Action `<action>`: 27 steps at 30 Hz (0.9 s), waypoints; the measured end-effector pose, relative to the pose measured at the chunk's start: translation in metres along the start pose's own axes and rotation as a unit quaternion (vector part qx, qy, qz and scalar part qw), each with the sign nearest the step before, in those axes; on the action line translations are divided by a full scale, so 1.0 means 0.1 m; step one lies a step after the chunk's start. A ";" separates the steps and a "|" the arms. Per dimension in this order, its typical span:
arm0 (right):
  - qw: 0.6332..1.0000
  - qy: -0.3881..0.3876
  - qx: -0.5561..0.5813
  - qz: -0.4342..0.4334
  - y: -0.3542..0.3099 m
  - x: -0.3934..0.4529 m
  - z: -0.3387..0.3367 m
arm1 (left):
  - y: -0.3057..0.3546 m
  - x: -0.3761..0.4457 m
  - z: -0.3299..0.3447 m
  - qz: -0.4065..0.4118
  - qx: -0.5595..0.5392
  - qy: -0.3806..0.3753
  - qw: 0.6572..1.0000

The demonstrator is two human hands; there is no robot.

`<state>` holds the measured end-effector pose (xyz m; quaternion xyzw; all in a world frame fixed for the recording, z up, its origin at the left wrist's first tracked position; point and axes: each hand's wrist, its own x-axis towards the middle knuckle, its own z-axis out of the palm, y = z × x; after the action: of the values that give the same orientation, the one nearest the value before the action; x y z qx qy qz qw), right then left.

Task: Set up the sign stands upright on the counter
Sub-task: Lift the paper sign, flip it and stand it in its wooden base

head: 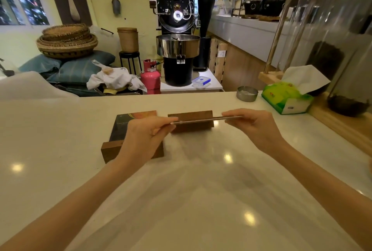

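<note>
A thin clear sign panel [201, 119], seen edge-on, hangs just above a dark wooden base block [191, 127] in the middle of the white counter [60, 129]. My left hand [145, 138] pinches its left end and my right hand [253, 125] pinches its right end. To the left, a second wooden base [110, 150] holds a dark printed sign [130, 123] that leans back from it. My left hand covers part of that base.
A green tissue box [285, 99] and a small metal tin [247, 93] sit at the counter's far right. A wooden rack with glass [302, 29] stands along the right edge. Beyond the counter are a coffee roaster [178, 29], a pink gas cylinder [150, 76] and baskets [67, 41].
</note>
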<state>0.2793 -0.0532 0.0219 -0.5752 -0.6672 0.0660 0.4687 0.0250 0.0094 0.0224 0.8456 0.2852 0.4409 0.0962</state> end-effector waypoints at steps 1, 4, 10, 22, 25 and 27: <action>1.000 0.002 -0.003 -0.003 -0.01 0.06 -0.03 | 0.01 0.07 -0.01 0.000 0.004 0.006 1.000; 1.000 0.002 0.004 -0.007 -0.06 0.25 -0.08 | 0.02 0.26 -0.05 -0.015 0.020 0.020 0.999; 0.998 -0.003 0.051 0.028 -0.13 0.55 -0.09 | -0.03 0.59 -0.05 -0.079 -0.016 0.044 0.996; 0.995 -0.011 0.075 0.064 -0.04 0.71 0.02 | -0.19 0.77 0.04 -0.121 -0.059 0.034 0.990; 0.997 -0.021 0.043 0.062 -0.06 0.70 0.01 | -0.19 0.76 0.05 -0.123 -0.071 0.038 0.989; 0.998 -0.038 -0.019 0.054 -0.06 0.69 -0.02 | -0.18 0.75 0.05 -0.120 -0.076 0.037 0.989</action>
<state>0.2831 0.0015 0.0650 -0.6164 -0.6536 0.1005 0.4274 0.0555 0.0669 0.0639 0.7784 0.3540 0.4776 0.2018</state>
